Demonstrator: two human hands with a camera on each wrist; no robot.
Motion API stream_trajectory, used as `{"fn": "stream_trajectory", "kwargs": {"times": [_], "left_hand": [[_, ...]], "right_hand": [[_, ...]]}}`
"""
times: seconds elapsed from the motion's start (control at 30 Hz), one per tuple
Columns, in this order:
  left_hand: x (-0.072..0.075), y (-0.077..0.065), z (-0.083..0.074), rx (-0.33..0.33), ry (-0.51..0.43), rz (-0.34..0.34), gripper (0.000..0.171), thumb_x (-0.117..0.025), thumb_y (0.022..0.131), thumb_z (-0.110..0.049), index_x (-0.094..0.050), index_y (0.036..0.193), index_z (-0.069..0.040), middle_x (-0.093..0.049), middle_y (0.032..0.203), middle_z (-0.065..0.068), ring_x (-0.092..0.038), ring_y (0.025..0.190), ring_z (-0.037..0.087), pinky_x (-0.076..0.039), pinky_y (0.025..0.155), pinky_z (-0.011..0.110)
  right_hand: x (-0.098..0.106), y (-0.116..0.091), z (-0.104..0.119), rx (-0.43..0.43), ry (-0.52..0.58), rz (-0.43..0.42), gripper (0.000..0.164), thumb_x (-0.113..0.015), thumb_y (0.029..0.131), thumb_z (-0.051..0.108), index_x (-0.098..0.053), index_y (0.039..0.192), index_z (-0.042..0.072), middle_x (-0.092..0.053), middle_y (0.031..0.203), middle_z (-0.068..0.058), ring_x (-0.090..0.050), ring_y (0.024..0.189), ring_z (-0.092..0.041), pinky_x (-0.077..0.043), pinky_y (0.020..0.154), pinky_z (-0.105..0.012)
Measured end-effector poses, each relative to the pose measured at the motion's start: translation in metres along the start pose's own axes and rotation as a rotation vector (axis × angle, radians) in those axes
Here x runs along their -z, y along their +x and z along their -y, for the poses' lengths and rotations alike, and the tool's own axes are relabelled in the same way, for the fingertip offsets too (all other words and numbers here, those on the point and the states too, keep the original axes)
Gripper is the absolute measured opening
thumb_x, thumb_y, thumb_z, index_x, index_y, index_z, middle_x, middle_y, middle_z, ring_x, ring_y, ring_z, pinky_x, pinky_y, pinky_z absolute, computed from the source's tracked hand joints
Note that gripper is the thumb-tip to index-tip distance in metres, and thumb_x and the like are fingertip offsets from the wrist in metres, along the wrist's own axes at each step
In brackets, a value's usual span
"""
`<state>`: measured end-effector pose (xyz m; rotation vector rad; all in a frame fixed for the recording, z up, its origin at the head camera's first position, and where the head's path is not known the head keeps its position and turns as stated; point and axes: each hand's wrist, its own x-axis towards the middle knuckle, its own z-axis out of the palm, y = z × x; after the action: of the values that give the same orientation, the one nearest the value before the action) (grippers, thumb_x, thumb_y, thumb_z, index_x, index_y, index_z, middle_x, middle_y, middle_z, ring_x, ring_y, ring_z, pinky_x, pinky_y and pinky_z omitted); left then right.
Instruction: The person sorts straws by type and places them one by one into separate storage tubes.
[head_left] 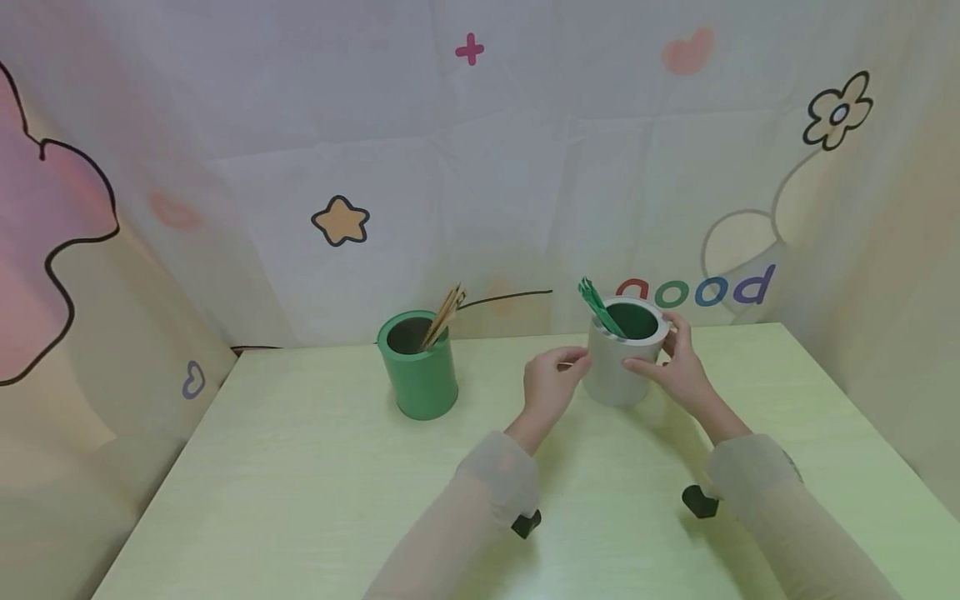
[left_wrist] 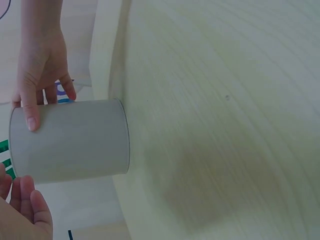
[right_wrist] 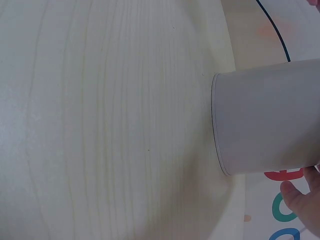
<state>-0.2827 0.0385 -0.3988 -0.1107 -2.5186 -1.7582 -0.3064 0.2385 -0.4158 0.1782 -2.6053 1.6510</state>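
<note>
A pale grey-white cylindrical holder (head_left: 618, 375) stands at the back right of the table in the head view, with green plastic forks (head_left: 600, 308) leaning out of its dark green inside. My right hand (head_left: 684, 371) grips its right side near the rim, thumb on the front, fingers round the back. Close to its left side is my left hand (head_left: 553, 385), its fingers loosely bent and not wrapped round it; whether the fingertips touch is unclear. Both hands also appear beside the holder (left_wrist: 75, 142) in the left wrist view.
Left of the hands stands a green holder (head_left: 422, 383) with thin wooden utensils (head_left: 444, 317) leaning out to the right. The light wood table (head_left: 300, 483) ends at the back against a patterned cloth (head_left: 487, 192). Black pieces (head_left: 701, 502) sit at both wrists.
</note>
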Motion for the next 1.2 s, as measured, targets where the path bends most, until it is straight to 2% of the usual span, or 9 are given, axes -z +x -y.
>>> {"fn": "stream_trajectory", "kwargs": {"times": [0.13,0.37,0.57,0.8,0.97,1.1,1.2], "left_hand": [[0.004,-0.004,0.005,0.006,-0.014,0.0,0.023,-0.06,0.083,-0.03,-0.068,0.1,-0.017,-0.067,0.1,-0.005,-0.061,0.084,0.009,-0.051,0.073,0.024],[0.013,-0.005,0.019,0.023,-0.027,-0.011,0.021,-0.061,0.082,-0.029,-0.068,0.099,-0.017,-0.067,0.099,-0.005,-0.06,0.083,0.008,-0.05,0.071,0.022],[0.019,-0.005,0.026,0.009,-0.029,-0.026,0.022,-0.062,0.082,-0.028,-0.068,0.099,-0.014,-0.067,0.097,-0.003,-0.061,0.081,0.008,-0.05,0.069,0.022],[0.031,-0.009,0.027,-0.001,-0.043,-0.028,0.021,-0.063,0.081,-0.03,-0.069,0.096,-0.017,-0.068,0.096,-0.004,-0.061,0.08,0.007,-0.049,0.066,0.02],[0.05,-0.016,0.029,-0.026,-0.036,0.003,0.025,-0.062,0.081,-0.033,-0.068,0.097,-0.014,-0.067,0.097,-0.002,-0.062,0.081,0.009,-0.05,0.069,0.022],[0.073,-0.023,0.039,-0.046,-0.011,0.027,0.027,-0.062,0.082,-0.032,-0.068,0.097,-0.012,-0.067,0.098,0.001,-0.062,0.082,0.012,-0.05,0.07,0.024],[0.093,-0.029,0.048,-0.051,0.011,0.009,0.024,-0.062,0.082,-0.03,-0.068,0.096,-0.012,-0.067,0.097,0.003,-0.063,0.081,0.013,-0.05,0.069,0.024]], "right_hand": [[0.001,-0.001,0.001,0.011,0.011,0.002,0.094,-0.066,0.078,0.031,0.006,0.138,0.019,-0.01,0.146,-0.021,-0.01,0.133,-0.041,-0.02,0.097,-0.064],[0.001,-0.011,0.025,-0.01,0.034,0.023,0.092,-0.065,0.08,0.02,0.007,0.137,0.013,-0.008,0.145,-0.025,-0.008,0.133,-0.044,-0.018,0.098,-0.064],[0.001,-0.006,0.015,-0.002,0.034,0.021,0.093,-0.065,0.08,0.022,0.007,0.137,0.015,-0.009,0.146,-0.024,-0.008,0.133,-0.042,-0.02,0.098,-0.063],[0.003,0.0,0.002,0.023,-0.007,0.033,0.097,-0.066,0.078,0.027,0.01,0.138,0.02,-0.007,0.147,-0.02,-0.012,0.132,-0.044,-0.02,0.097,-0.064],[0.007,-0.001,0.001,0.02,-0.051,0.069,0.102,-0.067,0.078,0.031,0.016,0.138,0.024,-0.003,0.147,-0.019,-0.017,0.13,-0.045,-0.021,0.095,-0.066],[0.015,-0.006,0.003,0.0,-0.069,0.089,0.104,-0.066,0.079,0.031,0.019,0.138,0.025,-0.003,0.147,-0.021,-0.019,0.129,-0.046,-0.021,0.095,-0.067],[0.022,-0.011,0.005,0.008,-0.115,0.087,0.103,-0.066,0.079,0.032,0.017,0.139,0.021,-0.007,0.146,-0.024,-0.022,0.127,-0.047,-0.023,0.094,-0.066]]}}
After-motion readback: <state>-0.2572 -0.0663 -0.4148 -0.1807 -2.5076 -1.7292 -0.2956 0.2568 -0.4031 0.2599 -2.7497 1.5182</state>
